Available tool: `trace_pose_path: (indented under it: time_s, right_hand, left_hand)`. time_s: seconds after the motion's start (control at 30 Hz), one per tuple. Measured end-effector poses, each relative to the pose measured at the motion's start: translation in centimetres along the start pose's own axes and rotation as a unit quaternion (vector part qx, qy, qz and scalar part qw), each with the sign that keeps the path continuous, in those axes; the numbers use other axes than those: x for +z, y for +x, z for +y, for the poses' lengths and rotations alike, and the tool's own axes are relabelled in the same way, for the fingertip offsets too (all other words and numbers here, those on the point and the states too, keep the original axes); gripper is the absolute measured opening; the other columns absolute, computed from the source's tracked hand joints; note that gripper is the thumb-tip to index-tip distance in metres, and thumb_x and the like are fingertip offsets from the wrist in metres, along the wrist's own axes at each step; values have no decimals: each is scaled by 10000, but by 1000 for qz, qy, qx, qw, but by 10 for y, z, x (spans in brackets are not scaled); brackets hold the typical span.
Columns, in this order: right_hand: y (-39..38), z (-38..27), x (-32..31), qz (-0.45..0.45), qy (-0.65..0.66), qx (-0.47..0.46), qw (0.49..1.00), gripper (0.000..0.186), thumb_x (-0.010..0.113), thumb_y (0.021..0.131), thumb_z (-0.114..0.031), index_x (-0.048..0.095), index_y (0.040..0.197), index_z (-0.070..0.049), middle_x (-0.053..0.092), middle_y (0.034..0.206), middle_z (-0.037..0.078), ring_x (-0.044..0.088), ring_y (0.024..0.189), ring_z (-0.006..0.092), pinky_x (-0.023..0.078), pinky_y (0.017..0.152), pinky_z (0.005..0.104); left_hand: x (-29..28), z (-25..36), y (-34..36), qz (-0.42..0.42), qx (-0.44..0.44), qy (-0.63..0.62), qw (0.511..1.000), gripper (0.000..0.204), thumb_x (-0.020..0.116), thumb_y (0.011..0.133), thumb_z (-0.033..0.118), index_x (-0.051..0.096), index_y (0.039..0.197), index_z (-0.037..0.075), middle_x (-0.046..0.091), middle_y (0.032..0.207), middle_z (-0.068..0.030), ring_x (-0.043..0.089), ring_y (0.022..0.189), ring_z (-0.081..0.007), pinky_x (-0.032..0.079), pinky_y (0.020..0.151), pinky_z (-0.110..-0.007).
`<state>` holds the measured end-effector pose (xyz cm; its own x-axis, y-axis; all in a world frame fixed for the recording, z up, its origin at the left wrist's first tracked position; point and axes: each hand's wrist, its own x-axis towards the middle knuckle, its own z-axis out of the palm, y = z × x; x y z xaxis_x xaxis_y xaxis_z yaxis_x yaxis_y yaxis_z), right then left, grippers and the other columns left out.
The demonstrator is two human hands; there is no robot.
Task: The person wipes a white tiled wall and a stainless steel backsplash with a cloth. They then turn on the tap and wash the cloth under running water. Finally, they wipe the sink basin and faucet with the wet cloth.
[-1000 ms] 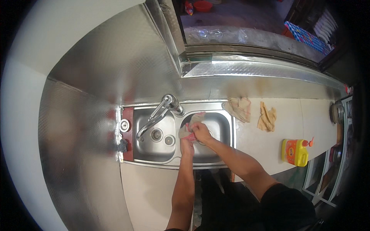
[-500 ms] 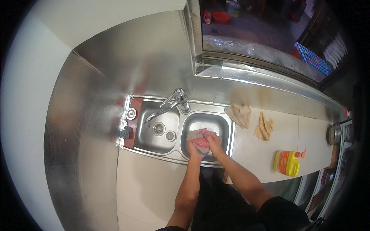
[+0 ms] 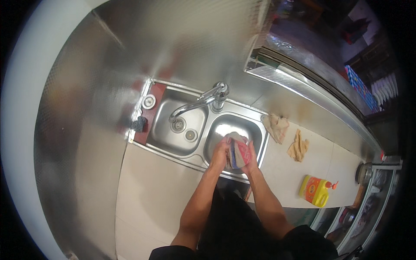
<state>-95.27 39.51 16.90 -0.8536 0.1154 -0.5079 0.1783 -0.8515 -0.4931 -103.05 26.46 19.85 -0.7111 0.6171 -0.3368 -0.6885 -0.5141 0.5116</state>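
Observation:
A bunched cloth (image 3: 238,152), beige with pink patches and a blue stripe, is held over the right-hand sink basin (image 3: 215,130). My left hand (image 3: 220,154) grips its left side, fingers partly hidden by the folds. Against its right side my right hand (image 3: 251,159) is pressed, thumb pointing up along the edge. The chrome tap (image 3: 190,105) rises behind the sink, its spout over the left basin (image 3: 167,138).
Two crumpled cloths, one pale (image 3: 276,128) and one tan (image 3: 299,147), lie on the right counter. Nearer stands a yellow pump bottle (image 3: 315,190). On the red strip at the left are a metal drain strainer (image 3: 148,102) and a dark scouring pad (image 3: 139,124).
Both hands have shifted their hold on the cloth, the right moving from its top to its side. The blue stripe now shows. The whole view has tilted.

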Motion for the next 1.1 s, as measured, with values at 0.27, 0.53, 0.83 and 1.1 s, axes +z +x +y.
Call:
trace_pose_path:
  time_s: [0.27, 0.53, 0.83, 1.1]
  right_hand:
    - [16, 22, -32, 50, -50, -8, 997, 440, 589, 1006, -320, 579, 1363, -64, 678, 1219, 109, 683, 1057, 222, 550, 949, 376]
    - [47, -1, -65, 97, -280, -69, 952, 691, 488, 1047, -577, 470, 1490, -47, 587, 1351, 145, 587, 1228, 224, 477, 1066, 370]
    - [31, -1, -96, -32, -144, 207, 967, 852, 762, 926, -389, 309, 1579, -83, 464, 1541, 125, 493, 1400, 257, 434, 1170, 401]
    - [24, -4, -74, -22, -260, 276, 925, 604, 824, 860, -198, 565, 1370, -1, 665, 1278, 104, 658, 1154, 228, 512, 1038, 365]
  left_hand:
    - [6, -9, 19, 112, -152, 46, 981, 345, 702, 974, 288, 710, 1209, 36, 716, 1158, -88, 690, 1007, -171, 559, 857, -312]
    - [-10, -47, 30, 197, -16, 118, 973, 291, 687, 968, 159, 703, 1226, 26, 719, 1149, -64, 686, 994, -153, 555, 876, -316]
    - [-56, -73, 42, 104, 90, 311, 940, 237, 699, 986, 157, 700, 1163, -1, 741, 1025, -46, 670, 918, -113, 537, 826, -269]
    - [-50, -65, 64, 29, 159, 329, 930, 205, 718, 968, 138, 689, 1116, 0, 719, 976, -22, 640, 892, -77, 531, 812, -258]
